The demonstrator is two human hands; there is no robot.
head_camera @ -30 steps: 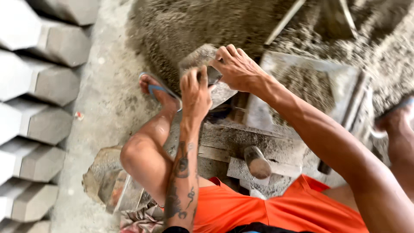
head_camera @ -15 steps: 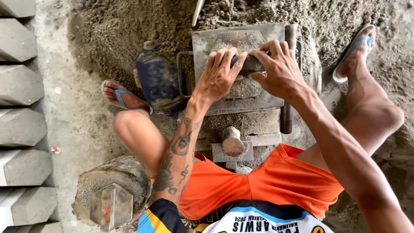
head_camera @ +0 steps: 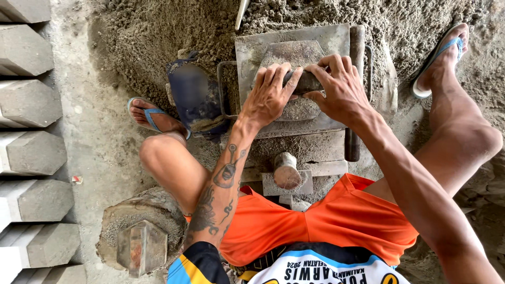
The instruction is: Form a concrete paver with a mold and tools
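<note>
left hand [head_camera: 271, 97] + right hand [head_camera: 339, 89] both pressing on grey metal mould [head_camera: 294, 79] packed with damp sand mix | blue scoop [head_camera: 195, 100] just left of mould | hexagonal pavers [head_camera: 31, 152] stacked far left | sand pile [head_camera: 158, 31] behind | wooden peg [head_camera: 286, 171] near knees

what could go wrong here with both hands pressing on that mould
1. Both the left hand and right hand press bare on the gritty fill in the metal mould; skin could scrape on its steel edges.
2. Loose sandy mix surrounds the flip-flopped left foot; footing might slip.
</note>
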